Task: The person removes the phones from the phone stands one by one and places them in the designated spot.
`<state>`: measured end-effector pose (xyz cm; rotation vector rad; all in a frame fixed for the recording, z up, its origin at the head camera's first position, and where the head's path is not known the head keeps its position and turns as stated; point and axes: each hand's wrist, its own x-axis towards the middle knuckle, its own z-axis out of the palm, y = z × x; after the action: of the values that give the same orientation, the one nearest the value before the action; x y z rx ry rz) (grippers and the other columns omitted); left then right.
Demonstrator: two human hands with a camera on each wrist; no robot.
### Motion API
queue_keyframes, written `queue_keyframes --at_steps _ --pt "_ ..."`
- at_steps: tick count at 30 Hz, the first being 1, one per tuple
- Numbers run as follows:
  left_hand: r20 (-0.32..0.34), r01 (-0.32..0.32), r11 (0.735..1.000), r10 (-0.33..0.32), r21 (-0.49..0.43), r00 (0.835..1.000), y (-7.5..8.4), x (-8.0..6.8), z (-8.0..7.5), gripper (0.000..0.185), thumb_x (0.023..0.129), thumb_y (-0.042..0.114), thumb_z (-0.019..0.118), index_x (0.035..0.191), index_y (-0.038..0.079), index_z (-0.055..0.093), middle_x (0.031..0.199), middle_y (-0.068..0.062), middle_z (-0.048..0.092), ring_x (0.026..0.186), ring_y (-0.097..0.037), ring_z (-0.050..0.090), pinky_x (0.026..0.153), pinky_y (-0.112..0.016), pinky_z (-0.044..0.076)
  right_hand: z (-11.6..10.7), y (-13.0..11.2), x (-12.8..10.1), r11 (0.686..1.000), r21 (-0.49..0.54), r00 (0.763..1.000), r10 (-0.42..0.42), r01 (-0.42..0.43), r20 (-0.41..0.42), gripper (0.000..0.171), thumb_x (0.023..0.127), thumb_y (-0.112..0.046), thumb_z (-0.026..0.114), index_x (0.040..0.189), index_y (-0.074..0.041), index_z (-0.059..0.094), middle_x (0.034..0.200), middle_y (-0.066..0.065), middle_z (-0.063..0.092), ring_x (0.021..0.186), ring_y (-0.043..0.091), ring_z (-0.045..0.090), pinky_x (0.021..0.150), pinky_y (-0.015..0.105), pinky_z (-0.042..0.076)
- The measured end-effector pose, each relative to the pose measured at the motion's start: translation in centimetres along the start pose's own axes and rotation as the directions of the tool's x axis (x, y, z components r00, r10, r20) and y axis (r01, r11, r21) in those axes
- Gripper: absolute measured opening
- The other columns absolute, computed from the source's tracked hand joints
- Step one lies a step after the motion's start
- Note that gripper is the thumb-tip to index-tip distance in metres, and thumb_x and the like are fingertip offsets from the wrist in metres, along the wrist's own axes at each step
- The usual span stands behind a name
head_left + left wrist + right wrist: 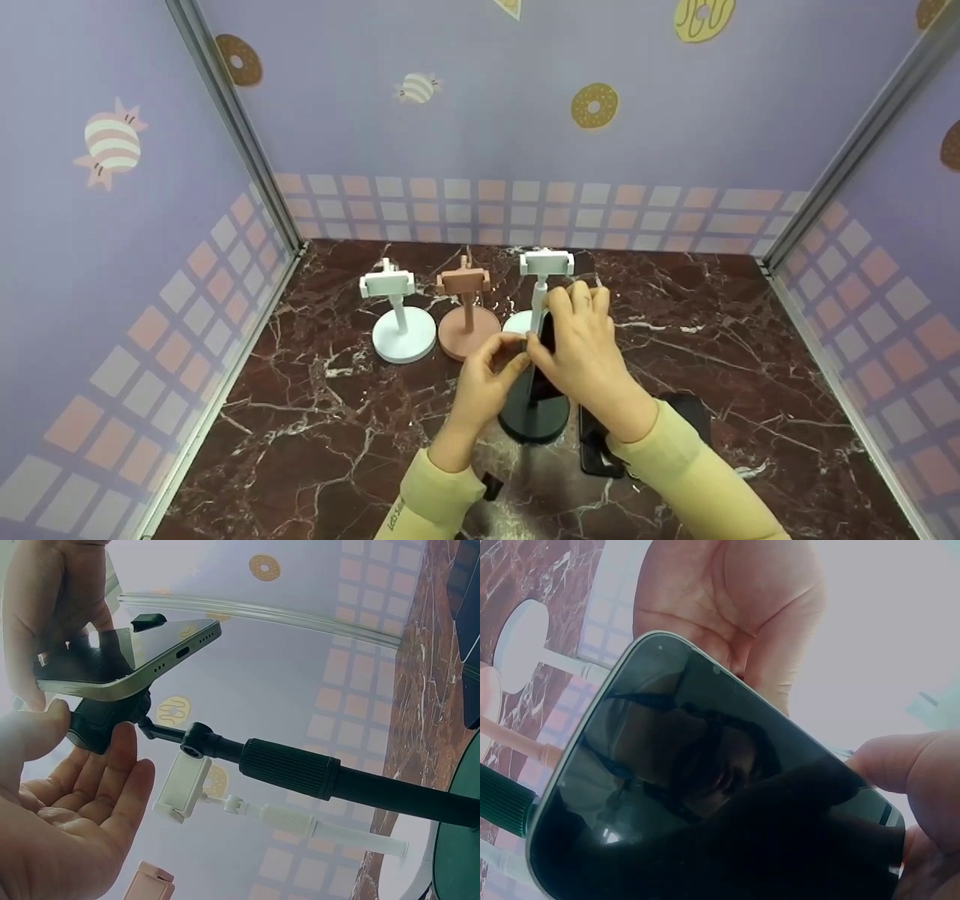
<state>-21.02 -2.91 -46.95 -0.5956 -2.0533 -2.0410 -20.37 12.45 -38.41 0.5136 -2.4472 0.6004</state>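
Observation:
A smartphone with a dark screen and pale edge lies against the clamp of a dark green phone stand. One dark jaw of that clamp hooks over the phone's far side in the left wrist view. My left hand pinches the clamp at the phone's near side, thumb by the phone edge and fingers behind. Over the phone's upper part, my right hand grips it between thumb and fingers. The stand's round base rests on the table, its pole rising to the clamp.
Behind stand a white phone stand, a pink-brown one and a taller white one. Dark flat phone-like things lie under the right forearm. A small black piece lies by the left sleeve. Patterned walls enclose the marble-look table.

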Motion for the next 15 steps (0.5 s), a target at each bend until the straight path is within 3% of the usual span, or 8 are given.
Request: queue_keyframes --at_steps 15 --pt "0.014 0.030 0.999 -0.030 -0.038 0.999 0.07 0.17 0.06 0.023 0.098 -0.002 0.063 0.119 -0.013 0.063 0.114 -0.030 0.066 0.097 -0.007 0.063 0.088 -0.022 0.056 0.22 -0.04 0.05 0.997 0.055 0.998 -0.059 0.061 -0.026 0.037 0.080 -0.014 0.075 0.104 -0.005 0.048 0.096 0.012 0.041 0.096 0.035 0.035 0.060 0.038 0.037"
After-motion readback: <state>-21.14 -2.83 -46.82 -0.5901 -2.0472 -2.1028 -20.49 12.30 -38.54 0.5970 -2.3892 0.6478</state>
